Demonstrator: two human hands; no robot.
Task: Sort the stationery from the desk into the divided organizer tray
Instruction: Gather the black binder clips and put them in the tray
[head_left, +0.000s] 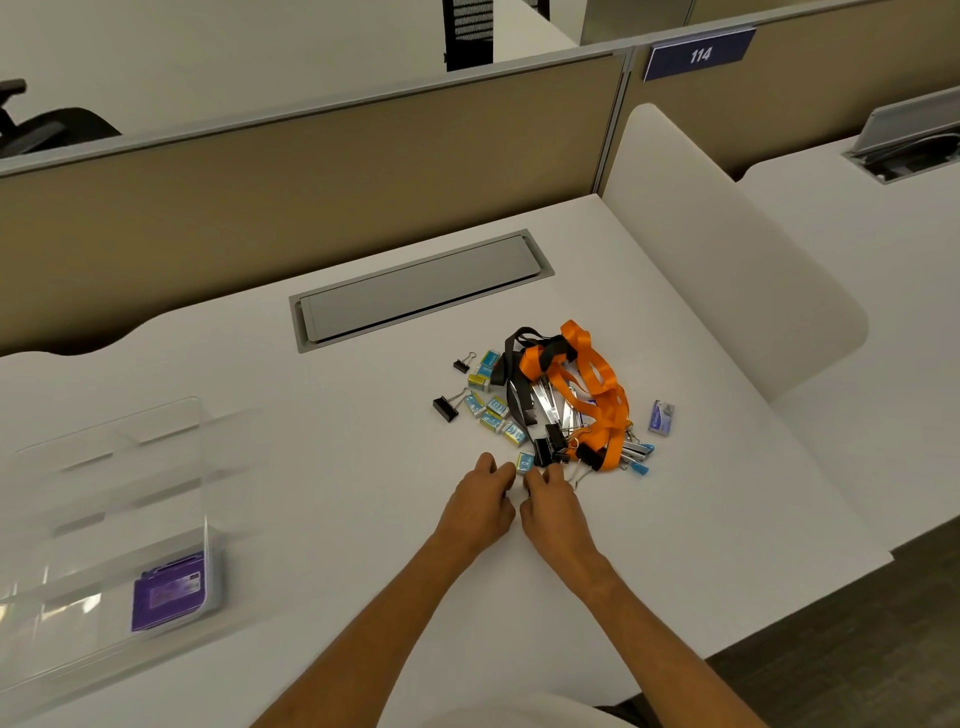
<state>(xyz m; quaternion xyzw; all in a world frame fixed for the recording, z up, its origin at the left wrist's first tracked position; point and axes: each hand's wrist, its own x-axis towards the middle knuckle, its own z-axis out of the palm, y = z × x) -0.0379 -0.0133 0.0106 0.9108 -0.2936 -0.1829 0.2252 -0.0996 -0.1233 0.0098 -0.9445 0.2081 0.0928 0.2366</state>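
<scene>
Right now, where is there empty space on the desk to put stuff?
Bare desk lies between the clear tray and the pile, and between the grey lid and the pile. It is crowded around the orange lanyard.

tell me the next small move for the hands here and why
Probably pinch the small blue box at the near edge of the pile and carry it left to the clear tray. Both the left hand and right hand already have fingertips right beside that box, neither visibly holds anything, and the tray holds only a purple packet.
</scene>
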